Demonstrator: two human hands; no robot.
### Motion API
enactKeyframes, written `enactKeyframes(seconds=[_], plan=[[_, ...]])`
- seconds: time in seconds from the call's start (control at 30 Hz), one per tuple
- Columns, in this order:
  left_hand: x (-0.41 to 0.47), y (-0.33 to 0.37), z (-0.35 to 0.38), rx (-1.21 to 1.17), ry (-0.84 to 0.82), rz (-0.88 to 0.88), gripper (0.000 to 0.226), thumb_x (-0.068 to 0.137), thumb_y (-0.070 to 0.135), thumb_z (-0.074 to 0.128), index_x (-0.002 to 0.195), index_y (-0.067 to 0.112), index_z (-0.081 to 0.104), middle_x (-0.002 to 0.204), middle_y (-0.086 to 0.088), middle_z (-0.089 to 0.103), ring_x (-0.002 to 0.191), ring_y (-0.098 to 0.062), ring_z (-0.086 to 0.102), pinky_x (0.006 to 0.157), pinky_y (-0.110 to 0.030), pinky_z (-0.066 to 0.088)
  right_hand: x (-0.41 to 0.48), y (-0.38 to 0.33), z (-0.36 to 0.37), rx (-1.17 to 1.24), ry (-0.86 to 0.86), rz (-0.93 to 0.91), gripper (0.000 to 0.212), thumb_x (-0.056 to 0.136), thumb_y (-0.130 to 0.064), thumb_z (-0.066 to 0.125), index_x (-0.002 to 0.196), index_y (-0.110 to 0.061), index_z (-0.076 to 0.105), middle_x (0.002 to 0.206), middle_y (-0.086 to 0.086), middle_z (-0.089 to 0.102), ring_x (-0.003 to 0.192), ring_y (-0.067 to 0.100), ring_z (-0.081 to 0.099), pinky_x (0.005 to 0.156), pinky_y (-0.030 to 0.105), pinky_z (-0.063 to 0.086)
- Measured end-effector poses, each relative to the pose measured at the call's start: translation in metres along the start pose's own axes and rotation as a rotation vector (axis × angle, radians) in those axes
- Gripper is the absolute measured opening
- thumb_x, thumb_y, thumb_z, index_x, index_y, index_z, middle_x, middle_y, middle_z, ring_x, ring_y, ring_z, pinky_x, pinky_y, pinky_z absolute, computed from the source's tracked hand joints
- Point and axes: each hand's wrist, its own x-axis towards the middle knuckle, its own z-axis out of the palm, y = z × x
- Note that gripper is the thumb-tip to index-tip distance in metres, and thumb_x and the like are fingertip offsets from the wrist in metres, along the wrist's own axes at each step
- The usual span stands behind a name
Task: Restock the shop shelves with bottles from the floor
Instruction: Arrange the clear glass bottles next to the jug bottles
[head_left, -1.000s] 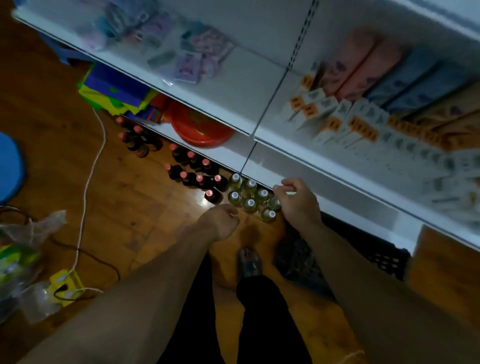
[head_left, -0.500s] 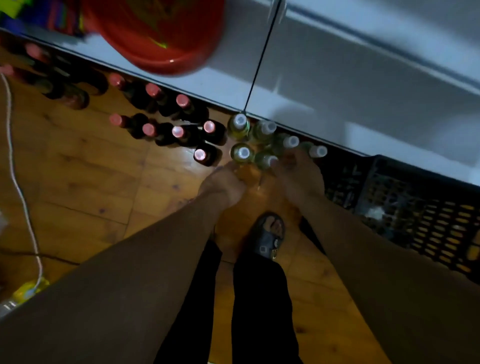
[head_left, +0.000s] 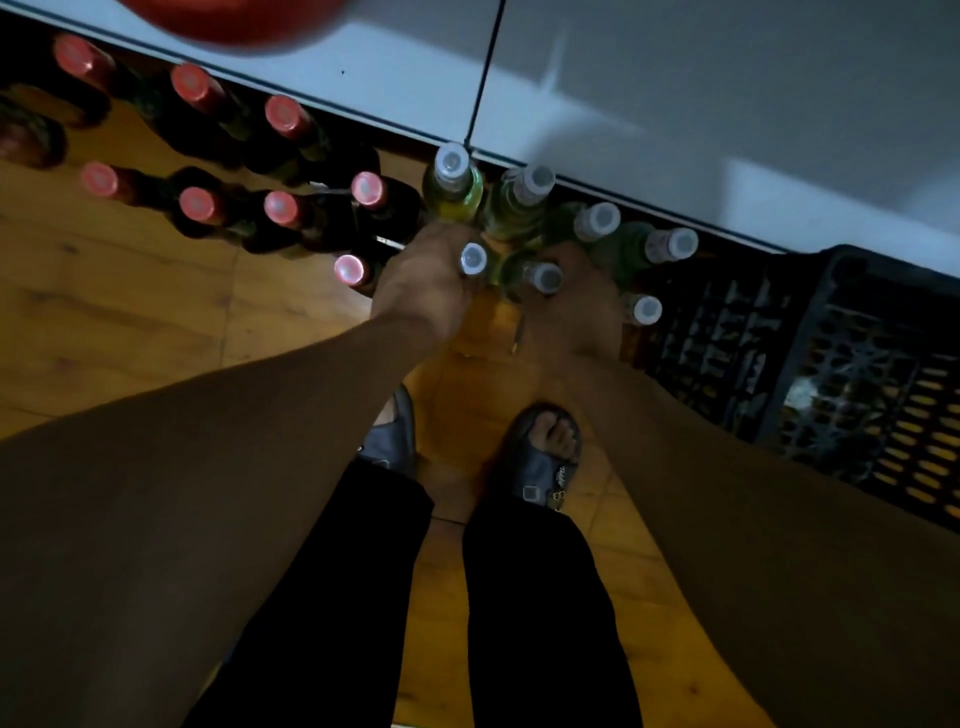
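Several green bottles with white caps (head_left: 452, 182) stand on the wooden floor against the base of the white shelf (head_left: 675, 104). My left hand (head_left: 421, 286) grips the neck of one white-capped bottle (head_left: 472, 258), whose cap pokes out past my fingers. My right hand (head_left: 571, 306) curls round a second white-capped bottle (head_left: 543, 275). A further white cap (head_left: 644, 310) shows at the right edge of that hand; I cannot tell if the hand holds it. Several dark bottles with red caps (head_left: 283, 208) stand in rows to the left.
A black plastic crate (head_left: 831, 364) lies on the floor at the right, close to my right arm. A red basin (head_left: 234, 21) sits on the bottom shelf at the top left. My feet in sandals (head_left: 545, 457) stand just behind the bottles.
The view has dropped from the shelves to the floor. Both hands have come down onto the white-capped bottles and closed round two of them.
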Motion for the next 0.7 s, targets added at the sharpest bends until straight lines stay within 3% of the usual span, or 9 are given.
enactKeyframes(seconds=[0.23,0.33,0.47,0.57,0.7], plan=[[-0.043,0.018,-0.038,0.01,0.026,0.106,0.033,0.085,0.016,0.065,0.118,0.02,0.066,0.12,-0.007,0.065,0.111,-0.027,0.059,0.083,-0.023,0.038,-0.048,-0.024,-0.051,0.02,-0.001,-0.034,0.024,0.088,-0.026,0.059,0.111,-0.019,0.061,0.117,0.005,0.058,0.09,0.016,0.051,0.07,0.024,0.03],[-0.072,0.052,-0.079,-0.013,0.026,0.134,0.032,0.081,0.025,0.063,0.112,0.02,0.069,0.117,-0.006,0.067,0.108,-0.027,0.061,0.083,-0.025,0.041,-0.083,-0.052,-0.096,0.026,0.002,-0.056,0.023,0.087,-0.024,0.059,0.109,-0.022,0.063,0.115,0.002,0.058,0.098,0.02,0.056,0.071,0.023,0.033],[-0.12,0.106,-0.148,-0.002,0.022,0.149,0.024,0.083,0.023,0.068,0.107,0.023,0.071,0.111,-0.005,0.071,0.102,-0.025,0.064,0.078,-0.025,0.044,-0.138,-0.099,-0.164,0.035,-0.028,-0.067,0.013,0.083,-0.026,0.061,0.096,-0.025,0.064,0.098,-0.001,0.063,0.088,0.022,0.061,0.07,0.03,0.047],[-0.161,0.154,-0.206,0.005,0.02,0.227,0.018,0.082,0.022,0.069,0.098,0.015,0.073,0.101,-0.006,0.072,0.095,-0.026,0.065,0.077,-0.034,0.051,-0.183,-0.142,-0.222,0.052,-0.004,-0.145,0.015,0.081,-0.028,0.066,0.094,-0.021,0.067,0.089,-0.005,0.059,0.081,0.014,0.056,0.068,0.026,0.041],[-0.213,0.219,-0.286,0.001,0.033,0.329,0.024,0.076,0.034,0.067,0.094,0.02,0.073,0.098,-0.002,0.073,0.091,-0.022,0.066,0.077,-0.033,0.052,-0.243,-0.196,-0.299,0.062,0.093,-0.283,0.016,0.08,-0.018,0.07,0.094,-0.011,0.068,0.097,0.007,0.061,0.086,0.019,0.054,0.073,0.029,0.04]])
